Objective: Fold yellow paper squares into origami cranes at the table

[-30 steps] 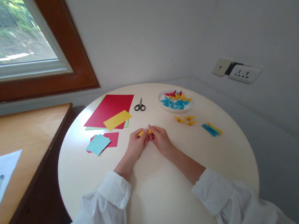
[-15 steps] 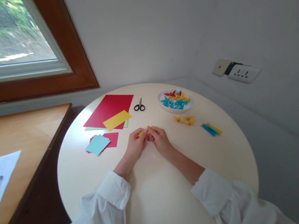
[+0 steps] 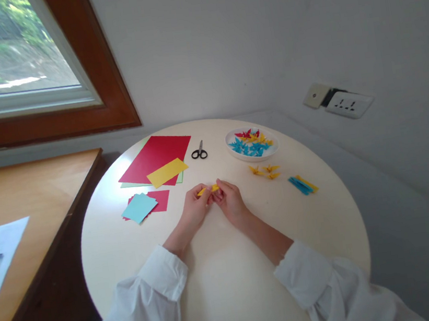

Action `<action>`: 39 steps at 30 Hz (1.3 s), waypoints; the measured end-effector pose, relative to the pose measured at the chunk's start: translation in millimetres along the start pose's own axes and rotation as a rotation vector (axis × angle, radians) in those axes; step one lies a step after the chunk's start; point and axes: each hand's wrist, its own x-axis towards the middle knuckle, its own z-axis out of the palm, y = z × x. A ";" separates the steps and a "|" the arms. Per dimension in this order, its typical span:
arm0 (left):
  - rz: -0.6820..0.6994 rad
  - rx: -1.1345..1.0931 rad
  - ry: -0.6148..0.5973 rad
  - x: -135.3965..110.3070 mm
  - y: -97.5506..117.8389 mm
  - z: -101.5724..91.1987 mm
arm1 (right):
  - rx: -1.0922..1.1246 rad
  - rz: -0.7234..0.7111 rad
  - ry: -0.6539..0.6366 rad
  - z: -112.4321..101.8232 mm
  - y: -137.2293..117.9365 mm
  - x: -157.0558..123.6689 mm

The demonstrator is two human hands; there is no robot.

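Observation:
A small piece of folded yellow paper (image 3: 215, 188) is held between my two hands over the middle of the round table. My left hand (image 3: 195, 203) pinches its left part, and my right hand (image 3: 228, 199) has its fingers closed on the right end. Much of the paper is covered by my fingers, so its exact shape is hard to make out. To the right of my hands lie several yellow paper cranes (image 3: 271, 175). Farther right is a small bundle of narrow blue folded strips (image 3: 300, 186) with yellow ones beside it.
A white dish (image 3: 233, 154) with red, yellow and blue cranes stands at the back right. Black-handled scissors (image 3: 199, 153) lie behind my hands. To the left are a red sheet (image 3: 154, 158), a yellow rectangle (image 3: 167, 173) and light blue squares (image 3: 139, 208). A wooden desk (image 3: 44, 188) adjoins.
My right thumb and fingers have shifted slightly on the yellow paper, and more of its right part shows. My left hand keeps its grip almost unmoved.

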 end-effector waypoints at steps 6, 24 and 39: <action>0.014 0.021 -0.002 0.6 -2.1 -1.0 | 0.064 0.043 0.033 0.6 0.3 0.5; 0.069 0.016 0.095 1.1 1.9 -1.1 | -0.015 -0.031 -0.011 4.3 -0.2 -4.1; 0.100 0.179 0.200 2.0 6.5 -4.1 | -0.391 -0.226 0.062 -3.3 2.0 -2.9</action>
